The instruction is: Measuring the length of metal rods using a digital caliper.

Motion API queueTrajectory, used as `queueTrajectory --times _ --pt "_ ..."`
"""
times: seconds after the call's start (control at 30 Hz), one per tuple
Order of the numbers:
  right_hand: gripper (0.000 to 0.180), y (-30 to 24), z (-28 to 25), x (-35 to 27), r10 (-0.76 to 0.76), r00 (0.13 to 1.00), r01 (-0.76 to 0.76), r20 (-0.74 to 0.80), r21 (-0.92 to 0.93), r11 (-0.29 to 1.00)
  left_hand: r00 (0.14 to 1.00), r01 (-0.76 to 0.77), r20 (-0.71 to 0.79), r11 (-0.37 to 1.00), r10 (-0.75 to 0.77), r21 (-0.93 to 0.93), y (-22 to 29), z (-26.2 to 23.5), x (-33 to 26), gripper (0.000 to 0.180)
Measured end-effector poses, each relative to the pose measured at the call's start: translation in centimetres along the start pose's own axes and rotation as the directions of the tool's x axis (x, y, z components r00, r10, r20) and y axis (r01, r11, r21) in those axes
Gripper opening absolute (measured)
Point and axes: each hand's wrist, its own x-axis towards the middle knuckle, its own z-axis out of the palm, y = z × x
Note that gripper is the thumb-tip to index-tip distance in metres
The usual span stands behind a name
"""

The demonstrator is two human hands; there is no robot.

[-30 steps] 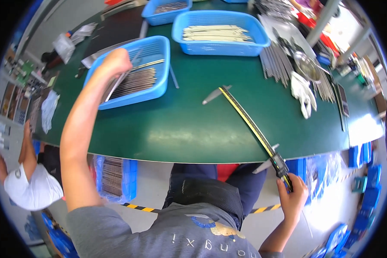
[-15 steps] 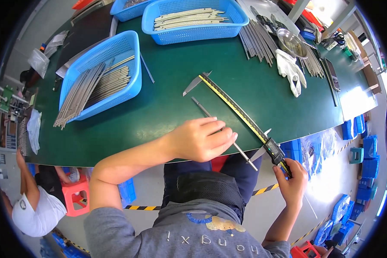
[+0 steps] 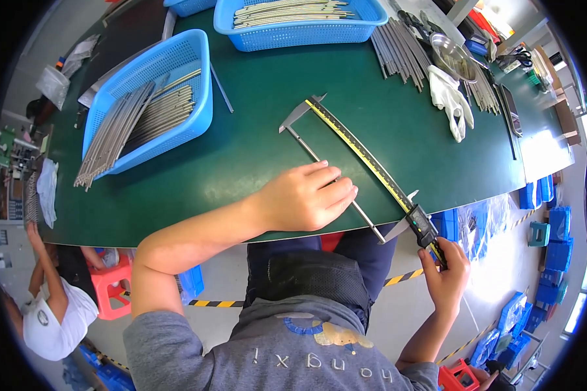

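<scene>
Your left hand (image 3: 306, 197) presses a thin steel rod (image 3: 367, 221) flat-fingered against the green bench (image 3: 241, 150); your right hand (image 3: 445, 270) grips a long yellow-scaled digital caliper (image 3: 365, 156).

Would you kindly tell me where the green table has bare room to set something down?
Free: the green table between the blue basket and the caliper; also beyond the caliper, before the white gloves. Crowded: the far right edge, with rods.

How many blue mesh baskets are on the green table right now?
3: one basket of metal rods at the table's left, one rod-filled basket at the top centre, and a third basket cut off by the top edge. Others may lie outside the view.
</scene>
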Motion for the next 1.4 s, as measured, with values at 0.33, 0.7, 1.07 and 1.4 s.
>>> queueTrajectory --times 0.33,0.7,1.07,1.4 --pt "0.029 -0.2 0.0 -0.6 0.004 1.0 -0.004 0.007 0.056 0.998 0.987 0.061 0.157 0.99 -0.041 -0.124 -0.4 -0.1 -0.1 0.021" --pt "0.031 -0.2 0.6 -1.4 -0.04 0.999 0.04 -0.01 0.025 0.999 0.991 0.068 0.127 0.991 -0.053 -0.117 -1.0 -0.3 0.8 0.015" --pt "0.026 -0.2 1.0 -1.7 -0.012 1.0 0.011 -0.028 -0.018 1.0 0.986 0.079 0.157 0.984 -0.053 -0.162 -1.4 -0.7 0.7 0.02" --pt "0.03 0.0 1.4 -1.9 -0.003 1.0 0.003 -0.014 -0.018 1.0 0.974 0.128 0.209 0.97 -0.084 -0.206 -1.7 -1.1 1.0 0.028"
